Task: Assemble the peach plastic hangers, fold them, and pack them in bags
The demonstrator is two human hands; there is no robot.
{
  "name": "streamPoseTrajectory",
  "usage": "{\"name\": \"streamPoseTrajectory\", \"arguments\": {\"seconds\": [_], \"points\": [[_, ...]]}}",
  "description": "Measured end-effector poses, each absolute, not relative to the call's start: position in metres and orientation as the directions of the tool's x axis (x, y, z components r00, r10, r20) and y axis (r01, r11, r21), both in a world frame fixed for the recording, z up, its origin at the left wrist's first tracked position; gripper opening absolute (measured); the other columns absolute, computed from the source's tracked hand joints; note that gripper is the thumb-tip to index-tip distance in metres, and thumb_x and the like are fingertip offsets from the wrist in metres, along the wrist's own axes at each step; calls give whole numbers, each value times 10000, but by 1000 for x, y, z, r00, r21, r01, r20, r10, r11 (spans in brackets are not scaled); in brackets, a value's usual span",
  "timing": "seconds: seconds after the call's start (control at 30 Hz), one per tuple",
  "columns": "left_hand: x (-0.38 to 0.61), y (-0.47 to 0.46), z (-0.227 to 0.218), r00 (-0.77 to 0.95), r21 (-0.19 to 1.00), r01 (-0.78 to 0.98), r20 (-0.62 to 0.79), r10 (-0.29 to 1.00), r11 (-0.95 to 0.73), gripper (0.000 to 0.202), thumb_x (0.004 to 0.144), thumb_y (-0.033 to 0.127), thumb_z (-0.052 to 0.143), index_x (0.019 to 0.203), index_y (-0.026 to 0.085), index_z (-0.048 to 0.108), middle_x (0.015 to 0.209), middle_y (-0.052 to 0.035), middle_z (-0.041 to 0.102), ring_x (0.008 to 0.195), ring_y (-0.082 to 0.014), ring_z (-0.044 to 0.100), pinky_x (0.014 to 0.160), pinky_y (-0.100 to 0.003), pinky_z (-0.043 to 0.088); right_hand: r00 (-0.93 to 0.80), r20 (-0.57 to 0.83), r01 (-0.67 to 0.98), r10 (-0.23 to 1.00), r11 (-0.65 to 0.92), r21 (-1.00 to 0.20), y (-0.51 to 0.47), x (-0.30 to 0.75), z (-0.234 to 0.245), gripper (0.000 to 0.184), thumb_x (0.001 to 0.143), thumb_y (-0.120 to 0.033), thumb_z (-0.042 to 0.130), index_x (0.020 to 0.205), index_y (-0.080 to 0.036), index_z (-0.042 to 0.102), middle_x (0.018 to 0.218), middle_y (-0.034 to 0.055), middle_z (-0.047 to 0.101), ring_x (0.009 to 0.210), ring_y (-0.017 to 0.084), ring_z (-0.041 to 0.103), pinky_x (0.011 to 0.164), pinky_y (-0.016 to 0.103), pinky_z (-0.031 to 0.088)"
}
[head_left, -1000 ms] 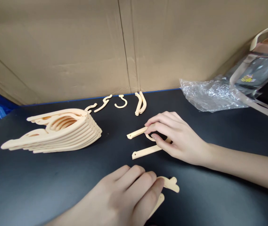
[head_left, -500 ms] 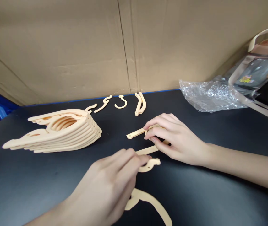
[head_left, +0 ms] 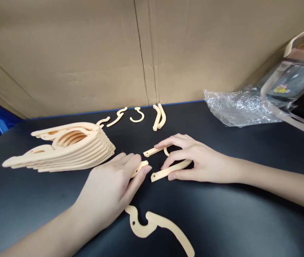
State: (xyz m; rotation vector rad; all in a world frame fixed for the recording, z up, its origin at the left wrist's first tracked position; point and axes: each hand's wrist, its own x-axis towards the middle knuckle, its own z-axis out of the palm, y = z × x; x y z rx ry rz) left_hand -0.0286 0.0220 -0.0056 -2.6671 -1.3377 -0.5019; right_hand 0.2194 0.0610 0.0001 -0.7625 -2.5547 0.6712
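Our left hand (head_left: 109,187) grips a pale piece (head_left: 141,168), two strips (head_left: 159,174) sit at its three o'clock under our curved right hand (head_left: 197,157), its grip unclear, and steady, flat strips on the worktop (head_left: 234,217) seem our best bet.

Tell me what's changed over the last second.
The left hand has moved forward and to the left, now gripping a small cream piece near the ends of two cream bars. A curved piece now shows more fully, lying nearer the camera. The right hand has spread its fingers wider at the bars. The hanger stack, loose hook and plastic bag stayed put.
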Motion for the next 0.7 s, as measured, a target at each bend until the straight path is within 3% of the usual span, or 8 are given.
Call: {"name": "streamPoseTrajectory", "arguments": {"seconds": [0.2, 0.4, 0.7], "points": [[-28, 25, -5, 678, 96, 658, 357, 643, -747, 309, 1037, 310, 314, 748, 215, 364, 642, 55, 434, 534, -108, 455, 497, -218, 303, -740, 188, 373, 646, 626, -685, 67, 221, 0, 188, 830, -416, 720, 943, -269, 747, 1364, 8, 574, 1263, 226, 485, 1090, 456, 308], [-29, 22, -9, 620, 101, 708, 384, 684, -699, 434, 951, 555, 456, 706, 211, 353, 594, 74, 376, 462, -84, 398, 449, -208, 252, -698, 201, 228, 687, 479, -848, 67, 222, -3, 167, 801, -333, 757, 949, -256, 766, 1347, 25, 591, 1223, 205, 552, 950, 352, 504], [-25, 23, -8, 625, 107, 715, 345, 700, -691, 401, 994, 451, 415, 680, 201, 400, 566, 68, 409, 445, -90, 418, 450, -213, 257, -678, 222, 205, 701, 471, -858, 67, 221, -5, 168, 767, -309, 787, 932, -278, 784, 1324, 23, 610, 1164, 205, 604, 936, 341, 535]]}}
